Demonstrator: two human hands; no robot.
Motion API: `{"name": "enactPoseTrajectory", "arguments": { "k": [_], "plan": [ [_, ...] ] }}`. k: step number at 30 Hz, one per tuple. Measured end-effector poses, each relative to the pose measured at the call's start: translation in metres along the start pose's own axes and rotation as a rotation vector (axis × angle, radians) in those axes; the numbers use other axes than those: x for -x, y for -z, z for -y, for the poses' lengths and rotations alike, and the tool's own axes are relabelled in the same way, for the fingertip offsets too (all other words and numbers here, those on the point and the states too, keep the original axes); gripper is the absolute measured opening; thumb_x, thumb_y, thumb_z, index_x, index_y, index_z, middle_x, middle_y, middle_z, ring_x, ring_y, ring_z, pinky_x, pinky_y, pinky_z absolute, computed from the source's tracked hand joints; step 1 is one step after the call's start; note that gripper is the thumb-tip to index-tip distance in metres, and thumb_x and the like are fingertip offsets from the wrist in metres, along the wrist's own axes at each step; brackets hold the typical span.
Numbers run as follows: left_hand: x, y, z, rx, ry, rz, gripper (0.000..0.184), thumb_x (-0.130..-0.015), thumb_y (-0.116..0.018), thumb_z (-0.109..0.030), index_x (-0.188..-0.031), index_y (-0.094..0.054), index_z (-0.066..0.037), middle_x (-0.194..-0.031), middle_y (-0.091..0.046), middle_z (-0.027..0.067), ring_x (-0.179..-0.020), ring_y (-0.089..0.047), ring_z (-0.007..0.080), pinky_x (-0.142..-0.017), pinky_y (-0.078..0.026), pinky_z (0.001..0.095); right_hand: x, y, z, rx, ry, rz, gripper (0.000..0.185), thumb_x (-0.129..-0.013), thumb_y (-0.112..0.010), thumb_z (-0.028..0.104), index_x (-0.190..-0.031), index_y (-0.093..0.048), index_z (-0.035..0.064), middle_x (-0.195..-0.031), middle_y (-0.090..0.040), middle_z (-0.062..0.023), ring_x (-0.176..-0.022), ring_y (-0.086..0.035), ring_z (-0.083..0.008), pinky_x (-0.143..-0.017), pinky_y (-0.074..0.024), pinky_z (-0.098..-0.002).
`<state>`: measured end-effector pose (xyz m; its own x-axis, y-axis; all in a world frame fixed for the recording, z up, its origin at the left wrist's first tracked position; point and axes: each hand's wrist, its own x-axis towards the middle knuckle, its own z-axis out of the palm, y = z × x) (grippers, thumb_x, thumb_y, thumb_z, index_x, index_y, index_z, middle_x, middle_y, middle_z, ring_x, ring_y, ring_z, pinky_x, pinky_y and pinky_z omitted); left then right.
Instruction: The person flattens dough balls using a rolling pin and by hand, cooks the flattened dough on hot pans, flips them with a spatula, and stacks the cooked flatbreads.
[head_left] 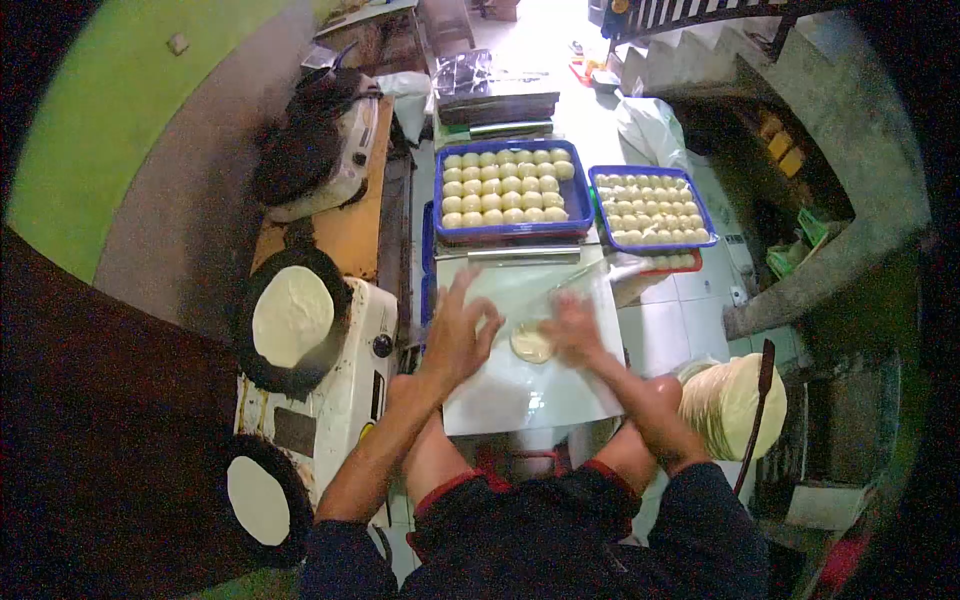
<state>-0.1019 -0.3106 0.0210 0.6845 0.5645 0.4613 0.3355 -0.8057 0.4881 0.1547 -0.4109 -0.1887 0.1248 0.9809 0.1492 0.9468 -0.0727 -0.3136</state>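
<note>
Our left hand (462, 335) hovers, fingers spread and gripping nothing, above the white board (482, 400). Our right hand (573, 328) blurs at the flattened dough disc (531, 344) on that board; we cannot tell its grip. A blue tray (578, 200) of dough balls (505, 187) blocks the far side, a gas stove (375, 312) our left, stacked flatbreads (752, 405) our right.

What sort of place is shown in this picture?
Probably a flatbread workshop, perhaps at home: dough balls in a blue tray, thin rounds in two dark pans, and a stack of similar rounds at the right.
</note>
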Motion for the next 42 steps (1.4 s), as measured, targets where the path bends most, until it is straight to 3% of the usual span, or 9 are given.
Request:
{"name": "enactPoseTrajectory", "arguments": {
  "k": [2, 5, 9, 13, 17, 18, 21, 36, 42],
  "plan": [
    [0.052, -0.024, 0.002, -0.056, -0.035, 0.034, 0.012, -0.085, -0.069, -0.01, -0.09, -0.058, -0.006, -0.138, -0.05, 0.0253, -0.127, -0.048, 0.046, -0.102, -0.04, 0.0572, 0.007, -0.029, -0.118, 0.491, 0.058, -0.253, 0.049, -0.095, -0.058, 0.034, -0.128, -0.057, -0.0025, -0.125, -0.062, -0.0225, -0.12, -0.056, -0.0379, -0.109, -0.037, -0.0564],
    [0.142, -0.095, 0.012, 0.073, 0.156, 0.164, 0.009, -0.088, -0.061, -0.01, -0.095, -0.059, -0.005, -0.122, -0.059, 0.0239, -0.108, -0.058, 0.0428, -0.096, -0.045, 0.0534, -0.021, 0.09, -0.131, -0.164, -0.271, -0.313, 0.038, -0.091, -0.06, 0.012, -0.128, -0.059, 0.0036, -0.118, -0.062, -0.0219, -0.113, -0.058, -0.038, -0.095, -0.0491, -0.0472],
    [0.187, -0.143, -0.002, -0.04, 0.208, 0.425, 0.013, -0.084, -0.06, -0.006, -0.097, -0.06, -0.007, -0.1, -0.062, 0.0112, -0.097, -0.061, 0.0335, -0.082, -0.047, 0.0484, -0.114, 0.061, -0.069, -0.05, 0.005, -0.005, 0.066, -0.083, -0.071, 0.017, -0.144, -0.047, 0.0111, -0.14, -0.052, -0.0208, -0.129, -0.05, -0.0362, -0.108, -0.0424, -0.0433],
    [0.209, -0.164, 0.005, 0.015, 0.177, 0.325, 0.017, -0.077, -0.065, -0.008, -0.093, -0.061, -0.007, -0.089, -0.063, 0.0163, -0.086, -0.062, 0.0381, -0.074, -0.052, 0.0477, -0.144, 0.008, 0.023, 0.096, -0.062, 0.075, 0.076, -0.083, -0.074, 0.027, -0.151, -0.039, 0.0259, -0.143, -0.047, -0.024, -0.133, -0.045, -0.0418, -0.113, -0.0296, -0.0601],
    [0.208, -0.155, 0.001, 0.063, 0.231, 0.339, 0.015, -0.075, -0.063, -0.006, -0.09, -0.061, -0.005, -0.088, -0.063, 0.0177, -0.089, -0.061, 0.0394, -0.077, -0.05, 0.049, -0.079, -0.022, 0.056, 0.099, 0.044, -0.153, 0.072, -0.084, -0.072, 0.03, -0.149, -0.041, 0.0274, -0.121, -0.058, -0.0171, -0.113, -0.054, -0.0362, -0.099, -0.037, -0.061],
    [0.206, -0.157, -0.002, 0.075, 0.24, 0.33, 0.012, -0.076, -0.062, -0.005, -0.087, -0.061, -0.004, -0.087, -0.062, 0.0184, -0.089, -0.061, 0.0397, -0.078, -0.05, 0.0491, -0.053, -0.011, 0.074, 0.08, 0.037, 0.002, 0.068, -0.086, -0.07, 0.033, -0.147, -0.042, 0.029, -0.12, -0.058, -0.0167, -0.11, -0.056, -0.0355, -0.098, -0.0384, -0.0595],
    [0.194, -0.141, -0.015, 0.055, 0.289, 0.364, 0.009, -0.075, -0.062, -0.005, -0.083, -0.061, -0.002, -0.088, -0.063, 0.0202, -0.088, -0.062, 0.0413, -0.078, -0.051, 0.0497, 0.025, 0.0, 0.115, 0.137, 0.042, -0.091, 0.068, -0.086, -0.07, 0.031, -0.148, -0.042, 0.0363, -0.12, -0.057, -0.0104, -0.115, -0.053, -0.0295, -0.101, -0.0369, -0.0565],
    [0.201, -0.146, -0.005, 0.146, 0.263, 0.347, 0.018, -0.068, -0.058, 0.007, -0.084, -0.058, -0.001, -0.087, -0.06, 0.0213, -0.089, -0.059, 0.0424, -0.078, -0.048, 0.0517, 0.012, -0.005, 0.112, 0.121, -0.091, -0.18, 0.055, -0.089, -0.068, 0.034, -0.141, -0.05, 0.0343, -0.124, -0.053, -0.0101, -0.122, -0.047, -0.0298, -0.106, -0.0274, -0.0612],
    [0.201, -0.156, 0.005, 0.045, 0.236, 0.455, 0.02, -0.068, -0.062, 0.005, -0.087, -0.059, -0.002, -0.09, -0.061, 0.0206, -0.093, -0.058, 0.0409, -0.082, -0.049, 0.0511, -0.012, -0.004, 0.103, -0.043, -0.195, -0.26, 0.058, -0.089, -0.066, 0.033, -0.144, -0.047, 0.0302, -0.153, -0.031, -0.0216, -0.141, -0.032, -0.0406, -0.115, -0.0152, -0.0652]
  ]
}}
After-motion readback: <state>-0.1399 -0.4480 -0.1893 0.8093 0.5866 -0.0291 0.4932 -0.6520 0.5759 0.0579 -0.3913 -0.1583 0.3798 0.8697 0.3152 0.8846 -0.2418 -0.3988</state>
